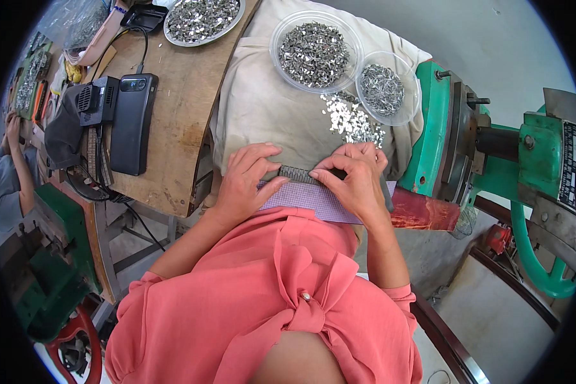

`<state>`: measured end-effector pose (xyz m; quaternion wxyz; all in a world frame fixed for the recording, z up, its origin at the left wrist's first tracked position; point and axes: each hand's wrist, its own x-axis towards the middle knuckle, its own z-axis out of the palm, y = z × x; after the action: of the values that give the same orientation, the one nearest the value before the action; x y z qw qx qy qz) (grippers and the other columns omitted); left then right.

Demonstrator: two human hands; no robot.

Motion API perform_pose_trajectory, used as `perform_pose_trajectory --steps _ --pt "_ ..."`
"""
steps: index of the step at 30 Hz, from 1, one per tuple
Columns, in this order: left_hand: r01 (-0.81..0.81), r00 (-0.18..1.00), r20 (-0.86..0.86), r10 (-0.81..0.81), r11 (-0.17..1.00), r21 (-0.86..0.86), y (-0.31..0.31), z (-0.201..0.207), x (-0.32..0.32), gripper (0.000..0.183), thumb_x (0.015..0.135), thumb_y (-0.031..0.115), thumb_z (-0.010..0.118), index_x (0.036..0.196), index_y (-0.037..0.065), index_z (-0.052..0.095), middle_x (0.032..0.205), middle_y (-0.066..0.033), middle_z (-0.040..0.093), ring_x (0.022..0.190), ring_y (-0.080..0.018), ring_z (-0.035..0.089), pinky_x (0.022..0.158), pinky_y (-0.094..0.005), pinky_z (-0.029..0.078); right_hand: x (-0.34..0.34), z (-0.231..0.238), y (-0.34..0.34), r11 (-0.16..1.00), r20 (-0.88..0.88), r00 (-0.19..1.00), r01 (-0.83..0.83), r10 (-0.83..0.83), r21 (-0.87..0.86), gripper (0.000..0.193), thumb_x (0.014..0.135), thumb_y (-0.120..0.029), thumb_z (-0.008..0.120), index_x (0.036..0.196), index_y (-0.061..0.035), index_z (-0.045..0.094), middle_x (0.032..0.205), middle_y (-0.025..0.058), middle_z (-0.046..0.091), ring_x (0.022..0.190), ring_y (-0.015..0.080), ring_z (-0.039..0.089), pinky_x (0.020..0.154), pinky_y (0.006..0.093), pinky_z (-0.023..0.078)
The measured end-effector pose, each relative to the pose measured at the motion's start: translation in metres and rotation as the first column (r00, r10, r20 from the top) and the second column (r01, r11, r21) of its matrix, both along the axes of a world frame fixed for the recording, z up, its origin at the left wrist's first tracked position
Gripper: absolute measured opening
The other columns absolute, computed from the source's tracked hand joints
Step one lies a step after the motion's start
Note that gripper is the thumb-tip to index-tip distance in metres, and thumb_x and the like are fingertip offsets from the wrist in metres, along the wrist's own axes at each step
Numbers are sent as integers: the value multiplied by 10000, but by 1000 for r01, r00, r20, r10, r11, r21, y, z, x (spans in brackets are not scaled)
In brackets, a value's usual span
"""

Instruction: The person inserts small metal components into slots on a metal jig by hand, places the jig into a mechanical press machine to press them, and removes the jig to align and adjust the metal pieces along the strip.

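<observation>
A short dark strip (296,173), with a close row of small metal pieces along it, lies at the near edge of the cloth-covered work surface. My left hand (249,176) pinches its left end between thumb and fingers. At the right end my right hand (355,173) closes on it, thumb and index finger together; the curled fingers hide that end. Beneath both hands is a purple checked cloth (310,198). Just beyond my right hand lies a loose pile of small shiny flat pieces (352,121).
Behind the pile stand a large clear bowl (274,54) of small metal parts and a smaller one (416,96) of wire-like pieces. A green machine (429,128) borders the right. The wooden table (173,128) at left carries a black phone (134,125), cables and another full dish (205,43). Another person's arm (22,169) shows far left.
</observation>
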<state>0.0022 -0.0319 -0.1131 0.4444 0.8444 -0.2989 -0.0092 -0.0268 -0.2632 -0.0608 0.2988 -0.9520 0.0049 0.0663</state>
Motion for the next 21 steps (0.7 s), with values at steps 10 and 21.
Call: perform_pose_trajectory --steps 10,21 --pt "4 1000 -7 -4 1000 -8 0 0 0 254 767 162 791 918 40 627 1223 -99 614 1166 -289 568 950 -405 408 -1 0 -6 1000 -23 1000 1 -1 6 148 752 -295 799 808 -158 789 841 -36 629 987 217 494 977 459 250" --pt "1 1000 -4 -1 1000 -9 0 0 -1 253 769 167 792 911 41 625 1225 -98 615 1164 -286 567 947 -404 412 -3 1 -5 1000 9 1000 -17 17 14 138 787 -282 771 832 -154 797 842 -36 642 989 207 501 980 456 243"
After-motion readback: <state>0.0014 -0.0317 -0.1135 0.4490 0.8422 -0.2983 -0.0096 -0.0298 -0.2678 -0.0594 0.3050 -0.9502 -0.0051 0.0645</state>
